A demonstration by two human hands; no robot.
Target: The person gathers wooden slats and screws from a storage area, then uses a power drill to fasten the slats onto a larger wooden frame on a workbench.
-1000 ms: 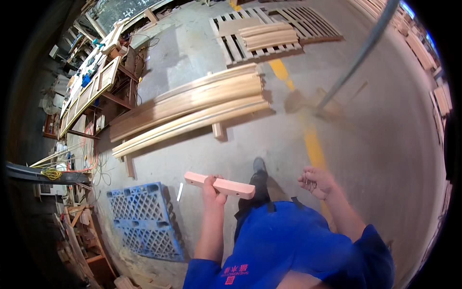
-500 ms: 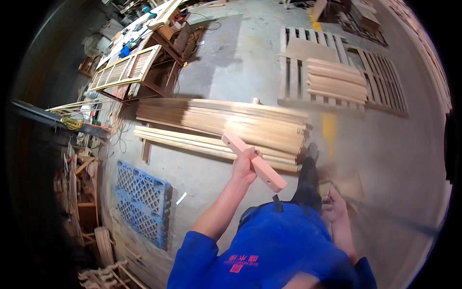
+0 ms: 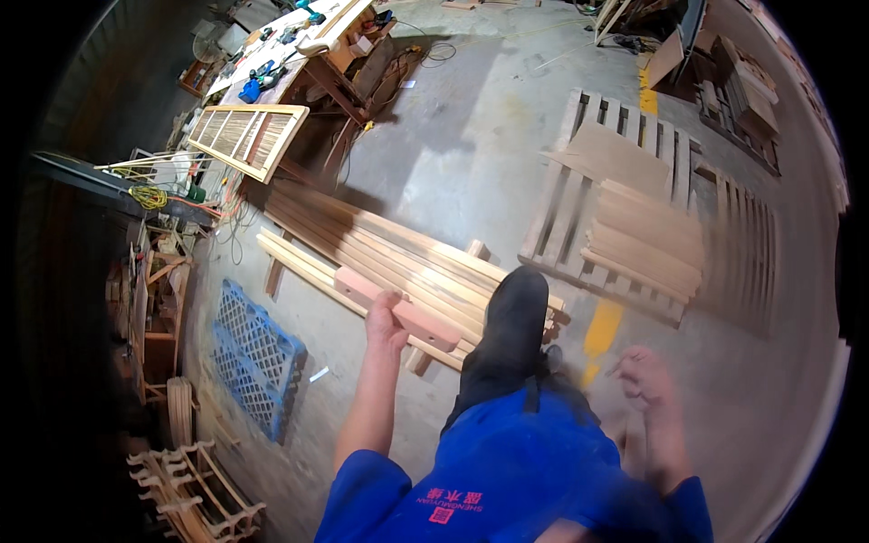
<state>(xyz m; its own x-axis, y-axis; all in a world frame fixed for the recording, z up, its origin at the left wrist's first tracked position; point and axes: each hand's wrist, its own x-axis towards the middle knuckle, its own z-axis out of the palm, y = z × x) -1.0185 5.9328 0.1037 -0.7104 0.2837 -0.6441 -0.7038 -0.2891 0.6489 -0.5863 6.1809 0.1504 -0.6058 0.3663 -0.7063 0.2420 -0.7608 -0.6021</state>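
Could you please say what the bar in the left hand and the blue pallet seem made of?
Bar: probably smooth, unvarnished wood, given its pale pinkish, matt surface.
Blue pallet: likely plastic with a dull finish, given its regular open lattice.

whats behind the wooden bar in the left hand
Behind the wooden bar, from this view, are long wooden boards, showing along its edges. The stretch directly behind the bar and the left hand is covered and cannot be seen.
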